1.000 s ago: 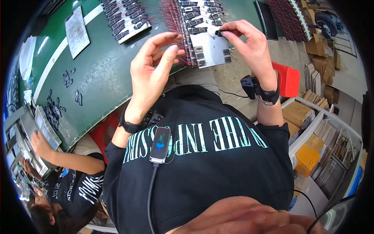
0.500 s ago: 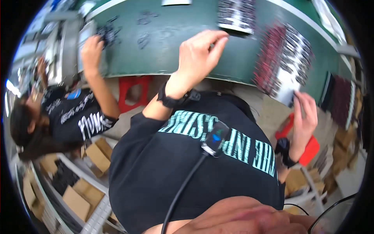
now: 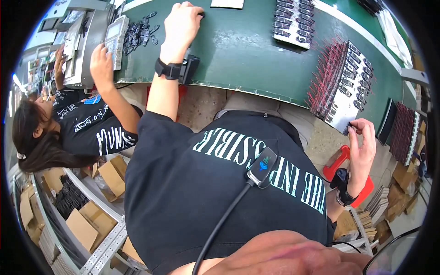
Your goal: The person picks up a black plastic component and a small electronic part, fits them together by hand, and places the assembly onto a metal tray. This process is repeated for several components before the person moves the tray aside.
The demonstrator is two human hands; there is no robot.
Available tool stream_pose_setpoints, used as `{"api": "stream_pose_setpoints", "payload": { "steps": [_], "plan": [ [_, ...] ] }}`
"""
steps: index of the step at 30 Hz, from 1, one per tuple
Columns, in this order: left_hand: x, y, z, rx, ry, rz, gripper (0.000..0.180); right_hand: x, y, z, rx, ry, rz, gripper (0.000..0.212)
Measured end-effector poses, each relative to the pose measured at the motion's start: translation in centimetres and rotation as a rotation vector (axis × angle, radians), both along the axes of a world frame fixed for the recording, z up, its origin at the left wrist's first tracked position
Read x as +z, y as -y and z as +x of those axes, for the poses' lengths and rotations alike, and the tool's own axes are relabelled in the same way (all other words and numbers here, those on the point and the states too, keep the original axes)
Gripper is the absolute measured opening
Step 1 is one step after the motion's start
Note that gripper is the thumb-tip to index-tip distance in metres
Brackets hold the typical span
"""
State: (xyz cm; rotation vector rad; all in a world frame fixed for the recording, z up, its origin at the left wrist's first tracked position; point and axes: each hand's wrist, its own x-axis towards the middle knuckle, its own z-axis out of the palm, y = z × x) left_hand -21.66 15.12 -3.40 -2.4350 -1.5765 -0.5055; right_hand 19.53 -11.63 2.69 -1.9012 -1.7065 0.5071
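Note:
My left hand (image 3: 182,25) is over the green table toward the far left, fingers curled in. A small black part (image 3: 201,15) shows at its fingertips. My right hand (image 3: 364,142) pinches a small black piece (image 3: 352,127) at the near corner of a white board (image 3: 340,107). Rows of small black modules (image 3: 352,68) cover that board, and a dense row of red wires (image 3: 326,68) sticks out along its left side. Loose black parts (image 3: 140,34) lie in a pile left of my left hand.
Another white board with black modules (image 3: 293,23) rests at the far middle of the green table (image 3: 247,59). To the left a co-worker's hand (image 3: 101,64) is near a grey tray (image 3: 117,39). A red stool (image 3: 337,162) stands below my right hand; cardboard boxes (image 3: 91,224) fill the lower left.
My left hand has moved left and farther out over the table, away from the board in the middle. My right hand has stayed by the near corner of the wired board.

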Motion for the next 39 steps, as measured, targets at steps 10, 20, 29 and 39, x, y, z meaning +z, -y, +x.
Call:
{"api": "stream_pose_setpoints", "payload": {
  "steps": [10, 20, 29, 39],
  "plan": [
    [1.3, 1.9, 4.2, -0.163, 0.546, -0.235, 0.029, -1.3, -1.1, 0.2, 0.052, 0.134, 0.070, 0.017],
    [1.8, 7.5, 13.4, -0.437, 1.227, -0.778, 0.021, -2.2, -2.8, -0.5, 0.129, 0.201, 0.098, 0.018],
    [2.1, 10.8, 16.2, -0.495, 1.288, -1.005, 0.017, -1.8, -1.1, 0.0, 0.041, 0.178, 0.157, 0.021],
    [1.7, 12.2, 17.4, -0.514, 1.299, -1.086, 0.016, -2.1, -0.9, 0.2, 0.023, 0.164, 0.150, 0.019]
  ]
}}
